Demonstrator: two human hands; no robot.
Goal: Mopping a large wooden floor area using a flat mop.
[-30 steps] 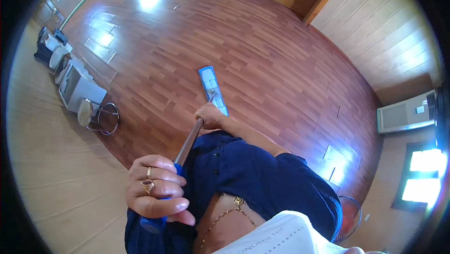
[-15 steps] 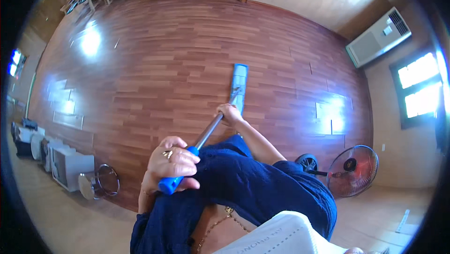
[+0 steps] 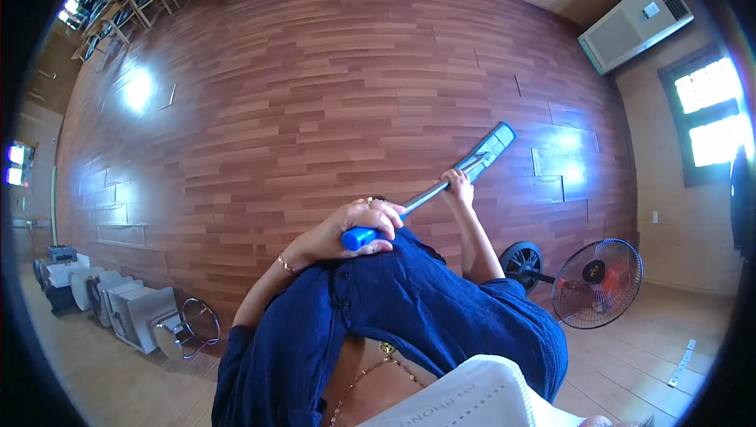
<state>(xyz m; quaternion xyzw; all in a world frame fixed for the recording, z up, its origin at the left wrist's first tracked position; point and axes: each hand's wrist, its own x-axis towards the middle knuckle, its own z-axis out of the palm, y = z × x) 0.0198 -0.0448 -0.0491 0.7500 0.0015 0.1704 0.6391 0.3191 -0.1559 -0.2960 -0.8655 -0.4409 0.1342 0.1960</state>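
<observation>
- From here the mop (image 3: 476, 162) looks slim: silvery pole (image 3: 426, 195), long flat blue-edged head (image 3: 496, 143) on the brown wood floor (image 3: 315, 96).
- Left hand (image 3: 362, 219) wraps the blue grip (image 3: 359, 238); right hand (image 3: 457, 186) clasps the pole nearer the head.

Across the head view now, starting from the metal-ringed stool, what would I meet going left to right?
Metal-ringed stool, left hand, right hand, blue mop head, fan, window.

Bright window (image 3: 705, 116) light glares on wooden floor (image 3: 315, 96).
</observation>
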